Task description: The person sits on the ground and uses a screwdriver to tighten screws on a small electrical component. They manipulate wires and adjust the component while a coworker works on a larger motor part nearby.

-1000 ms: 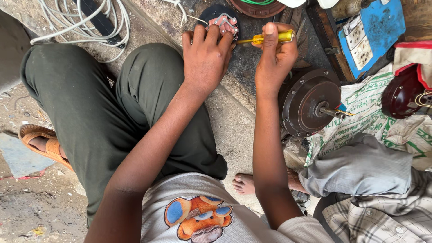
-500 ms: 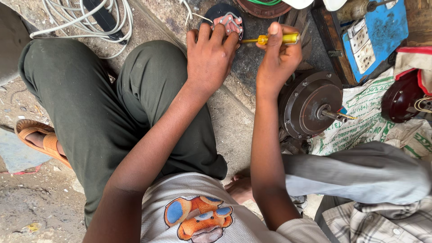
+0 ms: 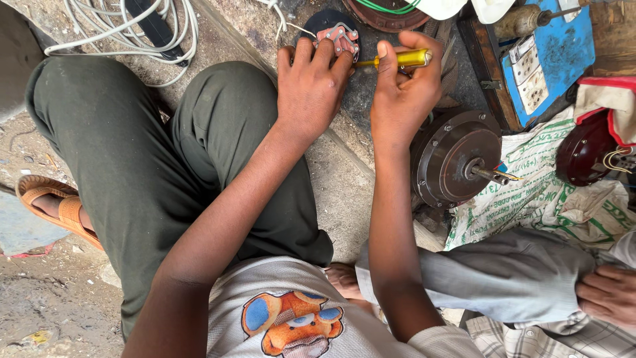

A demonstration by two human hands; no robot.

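— Yellow plastic, that handle: my right hand (image 3: 404,93) is wrapped tight round the yellow screwdriver (image 3: 397,61), thumb laid along the shaft, tip pointing left at the small pinkish metal bracket (image 3: 338,36).

— And your other hand?

— My left hand (image 3: 311,86) is clamped on that bracket, fingertips pinning it against the dark round part (image 3: 324,23) at the far edge of the concrete ledge (image 3: 344,172). The two hands sit close together, almost touching at the thumbs.

— What makes this go well, do you think?

— I judge the main thing is keeping the bracket from turning. I press it flat with the left fingers while the blade sits square in its slot; I cannot tell from here whether the tip is fully seated, since my fingers hide it. I keep the shaft in line with the screw and push in as I twist, so the blade does not ride out and skate across my left fingertips, which lie right in its path.

— Anything crowding you?

— The brown motor housing (image 3: 454,159) with its shaft stands just right of my right wrist, on a printed sack (image 3: 550,199). A blue box (image 3: 550,53) lies further right, white cable (image 3: 132,26) coils at far left. Another person's hand (image 3: 606,295) rests near right, well apart from my work.
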